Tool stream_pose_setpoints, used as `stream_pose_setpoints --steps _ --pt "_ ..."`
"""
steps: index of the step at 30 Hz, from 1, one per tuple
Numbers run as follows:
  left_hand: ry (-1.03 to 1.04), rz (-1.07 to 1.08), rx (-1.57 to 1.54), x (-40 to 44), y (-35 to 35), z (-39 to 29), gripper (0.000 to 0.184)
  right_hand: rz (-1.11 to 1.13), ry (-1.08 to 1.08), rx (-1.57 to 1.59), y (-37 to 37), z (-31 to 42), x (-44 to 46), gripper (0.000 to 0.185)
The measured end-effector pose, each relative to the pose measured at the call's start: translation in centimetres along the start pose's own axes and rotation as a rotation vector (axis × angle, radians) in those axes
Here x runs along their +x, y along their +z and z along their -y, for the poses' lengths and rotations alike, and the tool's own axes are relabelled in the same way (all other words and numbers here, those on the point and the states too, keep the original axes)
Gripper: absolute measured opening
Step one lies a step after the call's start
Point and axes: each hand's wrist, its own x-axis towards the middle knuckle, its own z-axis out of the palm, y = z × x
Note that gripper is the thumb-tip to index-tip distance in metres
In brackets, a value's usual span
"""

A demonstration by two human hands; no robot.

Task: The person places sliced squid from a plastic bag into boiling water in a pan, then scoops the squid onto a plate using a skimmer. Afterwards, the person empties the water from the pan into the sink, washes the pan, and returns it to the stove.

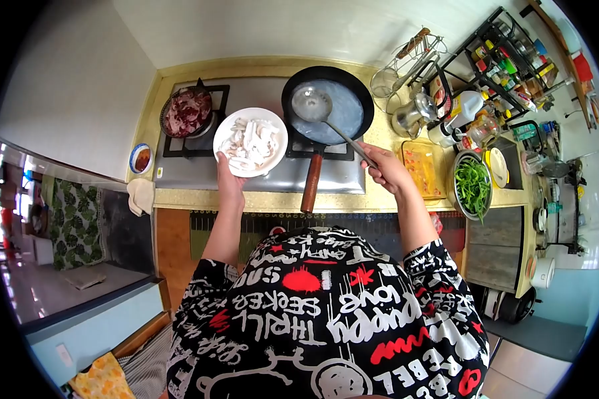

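Observation:
My left hand (230, 178) grips the near rim of a white bowl (223, 126) that holds pale white strips of food (249, 143), whose kind I cannot make out. The bowl is over the stove top, left of the wok. My right hand (387, 166) is closed around the handle of a metal ladle (311, 103). The ladle's head is over the left part of a black wok (364, 86), which contains cloudy liquid (343, 110). A brown wooden handle (311, 186) points from the wok towards me.
Red raw meat (188, 112) fills a dark pan on the left burner. A small dish (140, 159) and a cloth (140, 195) are at the counter's left end. On the right are a glass tray (424, 171), green vegetables (471, 186), a metal kettle (414, 116) and a spice rack (502, 63).

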Motion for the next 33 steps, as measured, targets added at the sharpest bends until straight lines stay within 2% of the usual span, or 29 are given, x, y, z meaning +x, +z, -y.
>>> stream_pose_setpoints --steps 4,7,11,13,16,23,29,33 --pt "-0.007 -0.029 0.004 0.3 0.3 0.4 0.066 0.016 -0.096 -0.011 0.4 1.8 -2.8 0.041" --pt "-0.021 -0.015 0.019 0.9 0.1 1.0 0.067 0.003 -0.111 -0.009 0.1 1.3 -3.1 0.041" --pt "-0.017 0.003 0.015 1.3 -0.1 1.8 0.066 -0.061 -0.029 -0.072 -0.3 -0.5 -2.3 0.041" --pt "-0.029 0.021 -0.009 1.3 -0.1 1.8 0.065 -0.055 -0.083 -0.048 -0.1 -0.6 -2.8 0.042" --pt "-0.029 0.026 -0.003 1.0 0.1 1.5 0.065 -0.039 -0.188 -0.018 0.4 0.6 -4.2 0.043" --pt "0.005 0.024 0.051 0.7 0.2 0.5 0.069 -0.115 -0.175 -0.058 0.7 3.3 -5.2 0.044" --pt "-0.003 -0.003 0.084 0.5 0.3 -0.8 0.068 -0.106 -0.343 -0.113 2.0 8.5 -8.6 0.045" --pt "-0.025 0.017 0.079 0.8 0.1 -1.0 0.066 -0.114 -0.350 -0.054 2.2 7.7 -8.1 0.045"
